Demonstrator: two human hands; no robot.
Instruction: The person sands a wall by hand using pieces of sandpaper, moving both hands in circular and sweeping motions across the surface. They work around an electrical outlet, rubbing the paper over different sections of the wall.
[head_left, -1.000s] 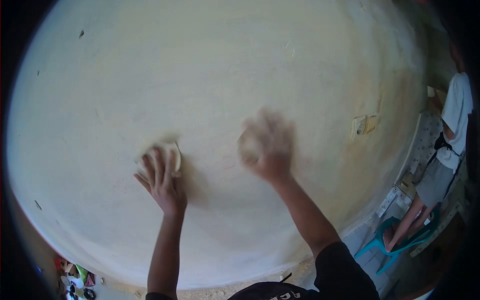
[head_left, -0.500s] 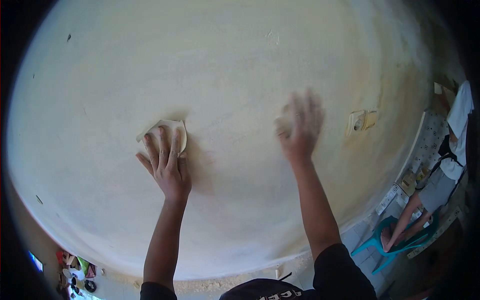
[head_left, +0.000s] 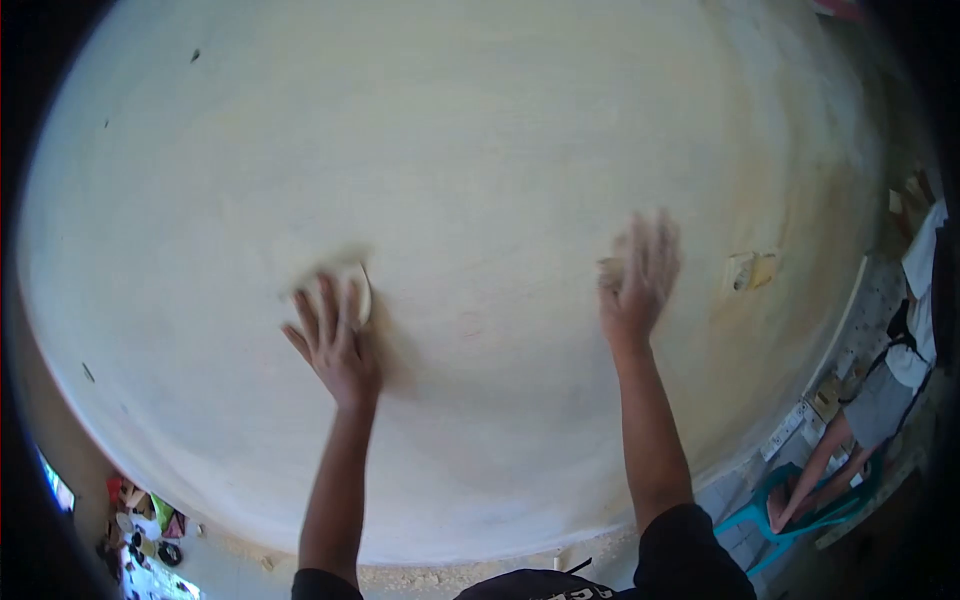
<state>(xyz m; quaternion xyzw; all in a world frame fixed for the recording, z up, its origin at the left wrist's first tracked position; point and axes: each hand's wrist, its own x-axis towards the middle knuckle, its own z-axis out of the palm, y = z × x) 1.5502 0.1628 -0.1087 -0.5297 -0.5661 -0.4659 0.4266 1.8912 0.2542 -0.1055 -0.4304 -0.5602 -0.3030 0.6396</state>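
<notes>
A large pale plastered wall (head_left: 480,180) fills most of the head view. My left hand (head_left: 342,350) lies against it with the fingers spread, pressing down a sheet of sandpaper (head_left: 365,293); the sheet's curved edge shows right of the fingers, and the rest is covered or blurred. Further right, my right hand (head_left: 643,275) is also up against the wall, its fingers smeared by motion. A beige piece of sandpaper (head_left: 610,271) pokes out at its thumb side, mostly hidden under the palm.
A wall socket (head_left: 750,271) sits right of my right hand. At the far right, a person in grey shorts (head_left: 873,405) is near a teal plastic chair (head_left: 765,515). Assorted items (head_left: 150,520) lie on the floor at lower left. Crumbs of dust (head_left: 420,577) line the wall's foot.
The view has tilted, so the socket and chair appear further right and lower. My right hand appears further right and lower; less of the left sandpaper shows around my fingers.
</notes>
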